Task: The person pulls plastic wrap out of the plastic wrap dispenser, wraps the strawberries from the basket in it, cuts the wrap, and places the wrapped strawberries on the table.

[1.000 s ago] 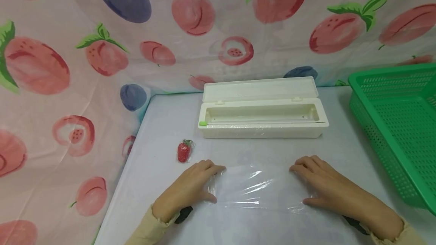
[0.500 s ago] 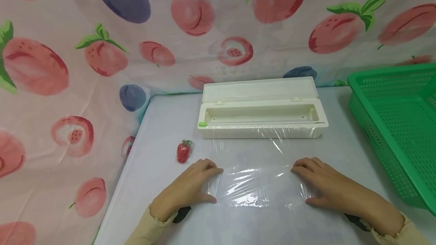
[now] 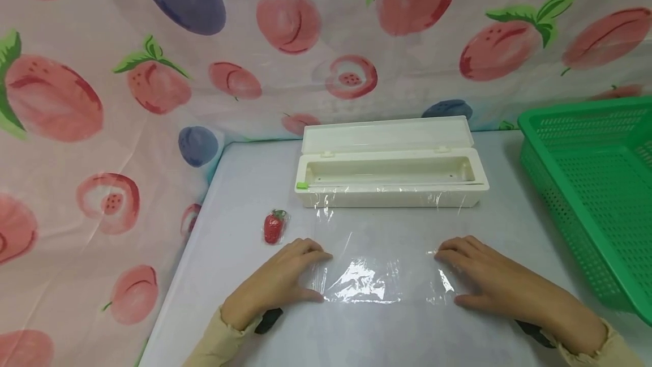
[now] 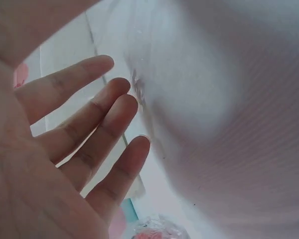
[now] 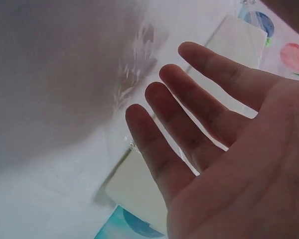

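Peach-print curtain behind, pale table (image 3: 244,186) underneath. My left hand (image 3: 277,285) and right hand (image 3: 491,285) lie flat, fingers straight, pressing the side edges of the cling film sheet (image 3: 379,268), which runs back to the open white dispenser box (image 3: 389,177). Looks like the stretching step; next probably needs cutting it free. Wrapped strawberry (image 3: 274,226) sits just left.
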Demonstrator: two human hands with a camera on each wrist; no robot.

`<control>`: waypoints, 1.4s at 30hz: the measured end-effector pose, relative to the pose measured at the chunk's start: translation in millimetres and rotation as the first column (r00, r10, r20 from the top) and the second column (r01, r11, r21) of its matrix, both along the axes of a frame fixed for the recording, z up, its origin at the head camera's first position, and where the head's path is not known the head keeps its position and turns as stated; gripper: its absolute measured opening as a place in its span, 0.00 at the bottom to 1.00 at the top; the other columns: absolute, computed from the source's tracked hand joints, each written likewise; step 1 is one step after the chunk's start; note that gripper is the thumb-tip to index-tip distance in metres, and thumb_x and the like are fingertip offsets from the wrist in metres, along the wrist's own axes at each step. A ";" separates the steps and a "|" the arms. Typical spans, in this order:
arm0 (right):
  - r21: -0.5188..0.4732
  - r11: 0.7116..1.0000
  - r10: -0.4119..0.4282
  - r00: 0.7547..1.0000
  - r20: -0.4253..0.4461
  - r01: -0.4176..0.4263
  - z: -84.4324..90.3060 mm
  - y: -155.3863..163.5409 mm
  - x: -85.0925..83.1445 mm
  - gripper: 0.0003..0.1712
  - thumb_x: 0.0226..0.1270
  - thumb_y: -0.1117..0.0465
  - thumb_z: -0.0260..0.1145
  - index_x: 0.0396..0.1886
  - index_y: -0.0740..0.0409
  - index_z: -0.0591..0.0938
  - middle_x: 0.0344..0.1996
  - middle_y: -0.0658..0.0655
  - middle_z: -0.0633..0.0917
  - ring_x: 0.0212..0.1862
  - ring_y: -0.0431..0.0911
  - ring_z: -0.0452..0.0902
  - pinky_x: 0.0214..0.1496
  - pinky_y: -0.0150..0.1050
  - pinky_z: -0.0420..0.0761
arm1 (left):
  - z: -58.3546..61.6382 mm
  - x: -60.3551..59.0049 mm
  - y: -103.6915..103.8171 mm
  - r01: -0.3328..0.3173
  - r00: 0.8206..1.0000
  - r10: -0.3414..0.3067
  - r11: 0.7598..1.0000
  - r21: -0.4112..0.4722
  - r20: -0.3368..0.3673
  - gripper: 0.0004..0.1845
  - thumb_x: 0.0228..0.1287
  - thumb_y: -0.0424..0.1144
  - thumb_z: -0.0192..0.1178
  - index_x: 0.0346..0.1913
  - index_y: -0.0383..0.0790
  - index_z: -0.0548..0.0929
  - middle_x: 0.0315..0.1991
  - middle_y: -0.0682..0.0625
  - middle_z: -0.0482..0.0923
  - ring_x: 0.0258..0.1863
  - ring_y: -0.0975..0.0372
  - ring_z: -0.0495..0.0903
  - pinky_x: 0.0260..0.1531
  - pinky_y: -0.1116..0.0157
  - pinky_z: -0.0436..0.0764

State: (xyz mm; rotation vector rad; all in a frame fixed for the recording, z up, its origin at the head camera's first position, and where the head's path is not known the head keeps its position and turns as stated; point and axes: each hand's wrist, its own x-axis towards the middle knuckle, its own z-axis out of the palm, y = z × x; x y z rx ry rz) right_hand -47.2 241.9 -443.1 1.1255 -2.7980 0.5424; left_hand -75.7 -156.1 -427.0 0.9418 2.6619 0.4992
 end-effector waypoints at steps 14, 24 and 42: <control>0.033 0.998 -0.062 0.995 0.082 0.060 23.5 -11.5 -10.8 0.32 0.50 0.55 0.80 0.55 0.55 0.80 0.53 0.48 0.78 0.55 0.45 0.74 0.53 0.45 0.82 | 15.0 -15.3 -1.8 -0.102 0.988 0.114 0.988 0.114 -0.101 0.24 0.53 0.46 0.76 0.54 0.47 0.84 0.51 0.56 0.80 0.55 0.61 0.77 0.59 0.59 0.78; -0.008 0.999 -0.050 0.996 0.078 0.051 39.6 -27.6 -22.1 0.27 0.55 0.57 0.78 0.54 0.56 0.80 0.52 0.48 0.79 0.55 0.45 0.75 0.53 0.46 0.82 | 27.9 -36.3 -3.3 -0.191 0.938 0.279 0.911 0.366 -0.205 0.23 0.54 0.42 0.76 0.53 0.45 0.82 0.50 0.56 0.80 0.52 0.63 0.76 0.51 0.61 0.80; -0.019 1.000 -0.019 0.995 0.101 0.021 62.7 -67.4 -51.8 0.23 0.60 0.60 0.75 0.54 0.56 0.80 0.50 0.52 0.80 0.53 0.45 0.77 0.54 0.45 0.82 | 17.1 -87.1 2.0 -0.395 0.888 0.458 0.794 0.463 -0.028 0.46 0.49 0.47 0.79 0.71 0.38 0.69 0.74 0.40 0.62 0.74 0.48 0.61 0.72 0.47 0.62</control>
